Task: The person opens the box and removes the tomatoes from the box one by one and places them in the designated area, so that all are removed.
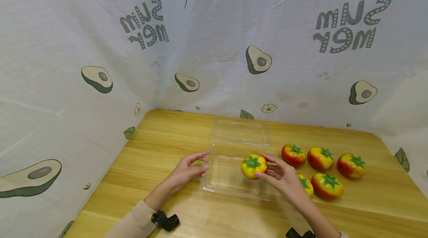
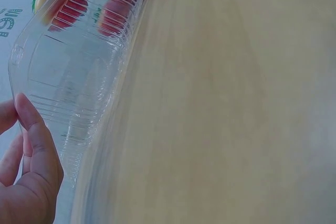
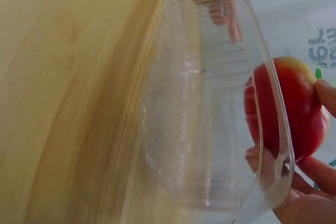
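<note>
My right hand holds a red-and-yellow toy persimmon with a green leafy top, between thumb and fingers. The fruit is over the right part of a clear plastic clamshell box, whose lid lies folded back. In the right wrist view, the persimmon shows partly through the box wall. At the box's left rim is my left hand, thumb and index finger apart in the head view. The left wrist view has its fingertips against the rim; whether they press it cannot be told.
Several more toy persimmons lie on the wooden table to the right of the box; one is partly hidden by my right hand. A white curtain printed with avocados hangs behind the table and along its sides.
</note>
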A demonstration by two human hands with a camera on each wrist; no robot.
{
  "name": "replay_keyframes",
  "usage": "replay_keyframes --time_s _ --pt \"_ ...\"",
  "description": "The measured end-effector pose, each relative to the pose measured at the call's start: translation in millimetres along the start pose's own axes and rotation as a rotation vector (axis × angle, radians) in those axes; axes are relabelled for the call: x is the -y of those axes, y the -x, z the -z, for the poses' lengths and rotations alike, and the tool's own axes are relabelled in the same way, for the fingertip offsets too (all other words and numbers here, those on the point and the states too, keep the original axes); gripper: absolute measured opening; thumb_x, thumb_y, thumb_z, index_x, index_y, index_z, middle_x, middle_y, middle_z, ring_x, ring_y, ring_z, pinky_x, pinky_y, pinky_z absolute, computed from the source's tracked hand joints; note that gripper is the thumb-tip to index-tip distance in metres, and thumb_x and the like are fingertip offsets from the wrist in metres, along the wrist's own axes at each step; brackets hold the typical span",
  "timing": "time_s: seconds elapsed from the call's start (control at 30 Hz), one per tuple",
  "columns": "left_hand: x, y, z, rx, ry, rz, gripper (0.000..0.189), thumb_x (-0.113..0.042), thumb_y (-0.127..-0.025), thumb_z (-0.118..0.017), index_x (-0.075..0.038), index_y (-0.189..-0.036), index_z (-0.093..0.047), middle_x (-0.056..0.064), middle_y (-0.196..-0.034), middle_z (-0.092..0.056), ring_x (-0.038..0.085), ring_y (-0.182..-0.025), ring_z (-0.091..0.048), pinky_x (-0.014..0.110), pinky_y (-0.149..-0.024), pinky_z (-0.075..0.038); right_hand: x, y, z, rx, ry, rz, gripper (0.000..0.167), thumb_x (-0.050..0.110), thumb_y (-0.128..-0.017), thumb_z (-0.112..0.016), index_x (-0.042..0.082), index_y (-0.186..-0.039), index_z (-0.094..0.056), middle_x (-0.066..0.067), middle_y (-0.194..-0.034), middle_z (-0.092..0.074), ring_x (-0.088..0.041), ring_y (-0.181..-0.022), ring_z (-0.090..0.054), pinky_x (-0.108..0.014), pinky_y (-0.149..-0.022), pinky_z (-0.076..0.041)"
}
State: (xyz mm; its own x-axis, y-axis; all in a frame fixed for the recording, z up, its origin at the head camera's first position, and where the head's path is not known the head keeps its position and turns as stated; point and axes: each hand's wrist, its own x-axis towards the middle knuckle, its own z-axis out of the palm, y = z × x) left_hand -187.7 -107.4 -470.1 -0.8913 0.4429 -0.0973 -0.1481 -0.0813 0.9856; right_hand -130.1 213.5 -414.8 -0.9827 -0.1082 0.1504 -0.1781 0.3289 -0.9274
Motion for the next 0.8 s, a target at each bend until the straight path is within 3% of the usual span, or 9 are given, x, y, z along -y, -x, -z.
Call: replay_keyframes --time_s 0.17,0.4,0.63,0.8 --pt "0.0 0.4 0.0 0.004 -0.001 -0.004 0.061 -0.008 -0.095 -0.069 -0.001 -0.149 -0.043 0.01 -0.12 -0.051 0.009 -0.079 -0.058 0.019 -0.072 -0.055 -4.1 3.5 8.9 -0.036 0.005 -0.008 0.057 0.003 -0.087 -0.076 -0.009 -0.137 -0.052 -0.028 -0.135 -0.053 -0.008 -0.102 -0.065 -0.018 -0.083 -0.054" --pt "0.8 -0.1 0.3 0.007 -0.009 -0.008 0.061 -0.007 -0.095 -0.069 -0.001 -0.15 -0.042 0.011 -0.119 -0.051 0.01 -0.079 -0.056 0.019 -0.071 -0.055 -1.5 8.2 24.5 -0.04 0.08 -0.085 0.06 0.012 -0.09 -0.076 -0.006 -0.141 -0.049 -0.027 -0.134 -0.055 -0.02 -0.108 -0.065 -0.016 -0.083 -0.053" --pt "0.3 0.4 0.1 -0.007 0.001 -0.001 0.061 -0.008 -0.094 -0.07 -0.002 -0.149 -0.044 0.01 -0.12 -0.051 0.011 -0.08 -0.058 0.02 -0.073 -0.056 -6.3 11.2 34.8 -0.049 0.084 -0.104 0.061 0.015 -0.092 -0.074 -0.006 -0.143 -0.047 -0.028 -0.136 -0.053 0.004 -0.102 -0.06 -0.014 -0.083 -0.052" --pt "-0.2 0.1 -0.2 0.003 -0.005 -0.006 0.062 -0.008 -0.095 -0.069 -0.001 -0.15 -0.043 0.01 -0.12 -0.051 0.011 -0.081 -0.057 0.021 -0.073 -0.056 -9.6 14.4 42.5 -0.075 0.07 -0.146 0.064 0.016 -0.093 -0.073 -0.004 -0.146 -0.044 -0.029 -0.137 -0.051 0.009 -0.099 -0.057 -0.014 -0.082 -0.052"
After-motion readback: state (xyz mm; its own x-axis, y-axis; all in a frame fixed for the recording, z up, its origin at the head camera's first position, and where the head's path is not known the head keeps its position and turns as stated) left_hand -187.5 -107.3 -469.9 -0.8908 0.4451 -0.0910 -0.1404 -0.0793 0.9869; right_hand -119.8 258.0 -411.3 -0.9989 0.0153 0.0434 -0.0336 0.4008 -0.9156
